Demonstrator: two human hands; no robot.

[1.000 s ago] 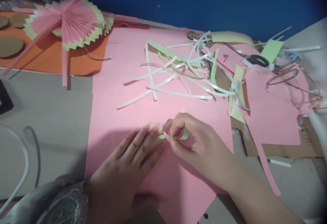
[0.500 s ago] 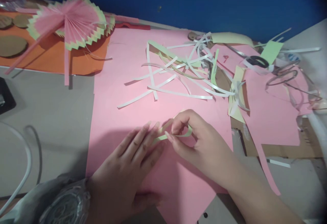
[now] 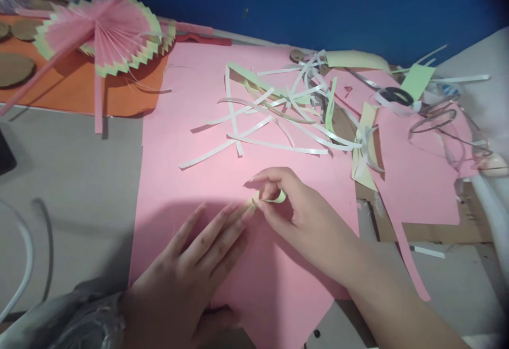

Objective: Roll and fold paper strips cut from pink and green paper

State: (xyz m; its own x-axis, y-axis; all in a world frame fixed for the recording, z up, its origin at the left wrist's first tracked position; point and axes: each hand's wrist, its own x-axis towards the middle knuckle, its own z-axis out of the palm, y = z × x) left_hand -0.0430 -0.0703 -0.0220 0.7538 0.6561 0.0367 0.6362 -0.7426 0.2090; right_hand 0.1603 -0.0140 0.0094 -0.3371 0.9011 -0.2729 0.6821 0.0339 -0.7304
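My left hand lies flat with its fingers stretched out on a large pink sheet of paper. Its fingertips press on a narrow pale green paper strip, part of which lies under them. Thumb and fingers of my right hand pinch the strip just beyond the left fingertips. There the strip bends round in a small loop inside the right hand's curl. Most of the strip's length is hidden by my fingers.
Several white and green paper strips lie tangled behind my hands. At the back left, a pink folded paper fan rests over orange paper. Scissors and pink offcuts lie on the right, above cardboard.
The right hand has moved left towards the left fingertips, and the strip's loop has become smaller. My left fingers have spread a little and shifted along the strip.
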